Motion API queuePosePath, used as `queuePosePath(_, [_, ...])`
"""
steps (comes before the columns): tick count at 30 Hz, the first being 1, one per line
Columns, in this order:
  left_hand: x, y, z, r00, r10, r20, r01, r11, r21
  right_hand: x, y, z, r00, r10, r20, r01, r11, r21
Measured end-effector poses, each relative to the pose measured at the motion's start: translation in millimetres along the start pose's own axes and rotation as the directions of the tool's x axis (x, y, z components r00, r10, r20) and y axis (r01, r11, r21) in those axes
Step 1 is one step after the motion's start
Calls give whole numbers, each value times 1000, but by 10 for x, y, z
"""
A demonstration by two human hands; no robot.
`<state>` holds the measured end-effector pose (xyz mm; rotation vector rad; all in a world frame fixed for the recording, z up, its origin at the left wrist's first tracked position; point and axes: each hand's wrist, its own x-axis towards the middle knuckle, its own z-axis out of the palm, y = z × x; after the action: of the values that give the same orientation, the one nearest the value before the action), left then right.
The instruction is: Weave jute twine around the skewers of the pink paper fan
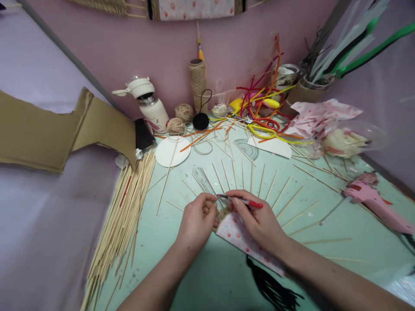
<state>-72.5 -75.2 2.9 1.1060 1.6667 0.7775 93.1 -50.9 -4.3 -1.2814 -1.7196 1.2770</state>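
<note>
Right hand pinching a red-ended pen, left hand curled near the clear ruler, its exact grip hard to tell, dotted half-disc with fanned sticks, near middle of desk

From my end, some fingertips of the left hand curl out of sight, so I can't tell what they pinch. The right hand and its forearm cover part of the dotted fabric piece. The ruler's markings are too small for me to read. Along the desk's left edge, my view cuts off the stick bundle's near ends; toward the near right corner, a shiny thing stays too blurred to name.
</note>
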Motion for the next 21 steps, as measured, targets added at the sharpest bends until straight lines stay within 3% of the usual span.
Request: queuePosePath(21, [-2, 2, -2, 1000, -1, 13, 1, 1000, 7, -16, -11, -3, 1000, 8, -15, -8, 1000, -6])
